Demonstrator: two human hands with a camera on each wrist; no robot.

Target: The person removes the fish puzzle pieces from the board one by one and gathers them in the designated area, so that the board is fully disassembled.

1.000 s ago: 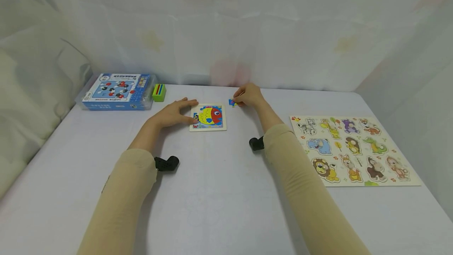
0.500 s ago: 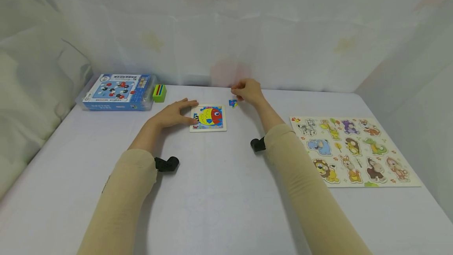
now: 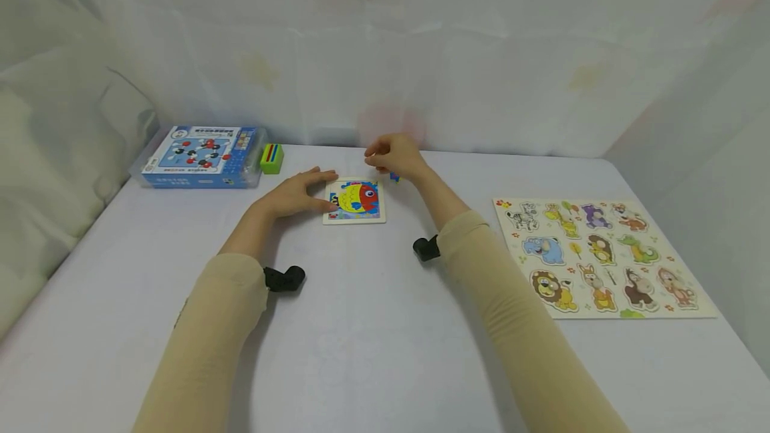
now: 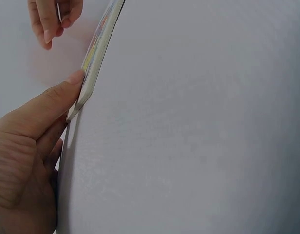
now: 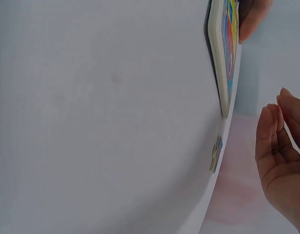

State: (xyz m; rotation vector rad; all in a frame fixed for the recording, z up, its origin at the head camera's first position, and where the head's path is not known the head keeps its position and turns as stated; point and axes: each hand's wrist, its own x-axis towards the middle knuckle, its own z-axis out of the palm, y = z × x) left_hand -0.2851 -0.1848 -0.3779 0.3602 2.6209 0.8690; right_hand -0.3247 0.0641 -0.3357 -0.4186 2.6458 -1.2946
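Observation:
In the head view, a small square fish puzzle (image 3: 361, 198) in a pale frame lies flat on the white table. My left hand (image 3: 293, 194) rests at its left side with thumb and index finger spread apart. The left wrist view shows the thumb (image 4: 57, 100) lying on the board's edge. Just right of the puzzle, my right hand (image 3: 398, 156) hovers with its fingertips drawn together; whether a small piece sits between them is hidden. One small blue and yellow puzzle piece (image 5: 216, 155) lies on the table below this hand.
A large animal puzzle board (image 3: 601, 256) lies on the right. At the back left are a boxed molecule model set (image 3: 195, 156) and a green block stack (image 3: 271, 159) with coloured stripes. A white curtain (image 3: 385, 52) hangs behind the table.
My right hand rose off the spot by the small puzzle piece and moved left toward the fish puzzle. A piece stays on the table. My left hand and the fish puzzle have not moved.

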